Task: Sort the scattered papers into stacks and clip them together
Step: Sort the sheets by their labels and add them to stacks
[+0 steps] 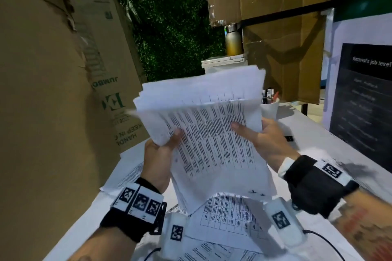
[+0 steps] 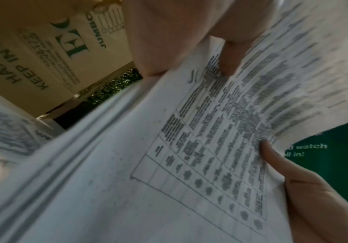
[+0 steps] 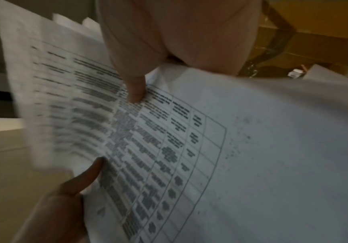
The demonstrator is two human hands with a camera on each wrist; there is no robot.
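A thick stack of printed papers with tables of text is raised above the white table, its upper sheets fanned and blurred. My left hand grips the stack's left edge, thumb on the top sheet. My right hand grips the right edge, thumb pressed on the printed table. More loose sheets lie on the table under the stack, and others at the left. A small black object, perhaps a clip, lies beyond my right hand.
A tall cardboard box stands close on the left. More cardboard hangs over the back right, with a metal bottle beside it. A dark poster stands at the right. A black cable runs by my right wrist.
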